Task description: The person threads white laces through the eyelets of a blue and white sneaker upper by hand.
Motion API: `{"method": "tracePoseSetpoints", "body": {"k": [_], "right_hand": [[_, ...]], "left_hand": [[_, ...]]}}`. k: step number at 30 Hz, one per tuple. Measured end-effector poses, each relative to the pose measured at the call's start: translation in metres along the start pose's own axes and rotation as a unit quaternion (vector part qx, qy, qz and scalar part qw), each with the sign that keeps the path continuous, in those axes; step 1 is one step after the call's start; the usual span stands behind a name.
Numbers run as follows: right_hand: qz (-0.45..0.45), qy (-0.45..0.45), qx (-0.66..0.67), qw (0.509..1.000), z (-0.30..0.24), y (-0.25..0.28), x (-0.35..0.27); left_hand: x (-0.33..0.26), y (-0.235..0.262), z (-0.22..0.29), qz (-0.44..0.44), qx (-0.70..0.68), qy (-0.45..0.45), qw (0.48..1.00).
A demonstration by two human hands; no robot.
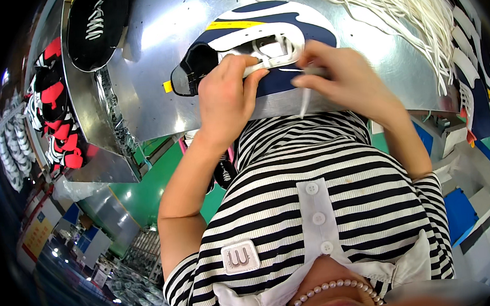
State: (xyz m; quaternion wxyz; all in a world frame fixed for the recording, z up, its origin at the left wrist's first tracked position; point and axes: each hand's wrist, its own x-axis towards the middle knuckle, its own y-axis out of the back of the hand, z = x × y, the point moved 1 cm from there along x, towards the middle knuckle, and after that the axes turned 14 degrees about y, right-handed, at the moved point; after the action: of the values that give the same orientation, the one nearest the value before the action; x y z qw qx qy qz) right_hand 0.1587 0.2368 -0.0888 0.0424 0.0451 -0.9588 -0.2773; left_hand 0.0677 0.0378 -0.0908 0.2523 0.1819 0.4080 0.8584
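A navy and white shoe upper (273, 23) with a yellow stripe and a black end lies on the shiny metal table (156, 102) in front of me. My left hand (227, 97) presses on the upper's white eyelet strip and pinches it next to a white lace loop (274, 48). My right hand (348, 80) is closed on the white lace (304, 100), whose loose end hangs down past the table's near edge. Both hands meet over the middle of the upper. My striped shirt fills the lower picture.
A thick bundle of white laces (393, 0) lies at the table's far right. A black upper with white lacing (97, 24) rests at the far left. Red and black uppers (54, 109) stack on the left, navy and white ones (478, 80) on the right. Green floor (145, 188) shows below.
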Motion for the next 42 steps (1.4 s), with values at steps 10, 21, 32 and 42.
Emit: {"method": "tracePoseSetpoints", "body": {"k": [10,21,32,42], "right_hand": [[-0.089,0.153,-0.119,0.977,-0.018,-0.006,0.057],[-0.028,0.115,0.053,0.992,-0.004,-0.015,0.049],[0.106,0.003,0.242,0.964,-0.008,-0.016,0.057],[0.093,0.008,0.248,0.964,-0.004,-0.022,0.063]], "left_hand": [[-0.015,-0.002,0.002,0.056,0.028,-0.131,0.989],[-0.016,-0.005,-0.006,0.053,0.002,-0.160,0.986],[-0.014,0.013,-0.003,-0.071,-0.244,0.162,0.954],[0.001,-0.004,-0.001,0.053,-0.207,0.239,0.947]]}}
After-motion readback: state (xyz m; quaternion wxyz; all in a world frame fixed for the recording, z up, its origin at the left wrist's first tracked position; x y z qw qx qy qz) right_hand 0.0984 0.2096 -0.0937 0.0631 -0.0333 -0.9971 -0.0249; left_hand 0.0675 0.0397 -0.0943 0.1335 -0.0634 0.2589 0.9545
